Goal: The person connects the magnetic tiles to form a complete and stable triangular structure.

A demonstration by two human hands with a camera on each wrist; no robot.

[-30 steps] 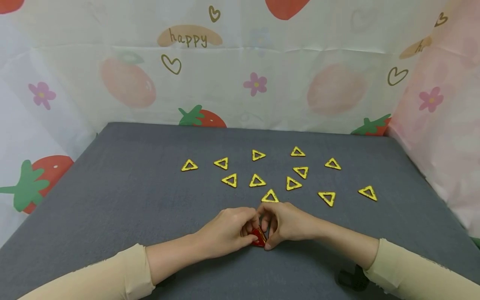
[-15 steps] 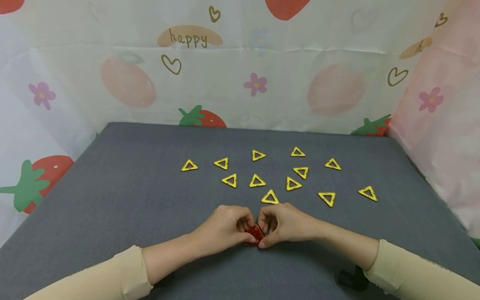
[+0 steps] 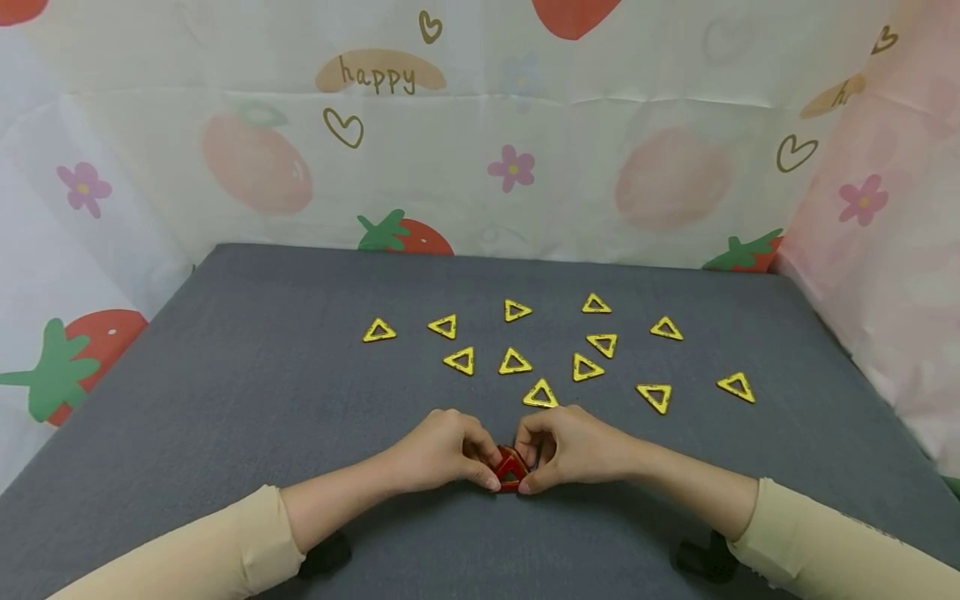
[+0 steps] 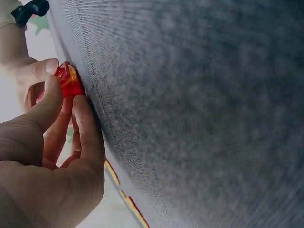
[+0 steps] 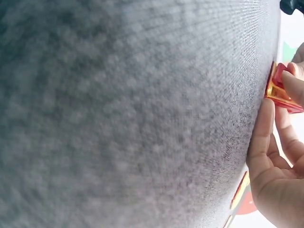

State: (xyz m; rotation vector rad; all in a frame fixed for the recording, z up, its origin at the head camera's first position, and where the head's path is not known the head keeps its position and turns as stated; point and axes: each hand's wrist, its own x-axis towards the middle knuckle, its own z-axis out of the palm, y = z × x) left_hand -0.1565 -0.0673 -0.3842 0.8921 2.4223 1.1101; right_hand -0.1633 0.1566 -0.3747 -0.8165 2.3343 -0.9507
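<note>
Between my hands, low in the middle of the head view, stands a small tilted-sided shape of red triangular tiles (image 3: pixel 512 470) on the grey cloth. Its red sides and yellow-orange inner edges show in the left wrist view, where the tiles (image 4: pixel 71 83) are partly covered by fingers. My left hand (image 3: pixel 442 450) pinches the shape from the left with thumb and fingertips. From the right, my right hand (image 3: pixel 573 447) pinches it, its thumb at the bottom edge; that hand (image 5: pixel 280 166) looms close in the right wrist view. Fingers hide how the far sides meet.
Several yellow-faced triangular tiles lie flat and scattered beyond the hands, the nearest tile (image 3: pixel 541 394) just past the right fingers. The grey table cloth (image 3: pixel 225 400) spreads on both sides. A printed curtain (image 3: pixel 480 167) hangs behind the table.
My left hand has moved slightly left, uncovering more of the red front triangle. The red shape and right fingertips shifted a little left at first. The yellow tiles have stayed put.
</note>
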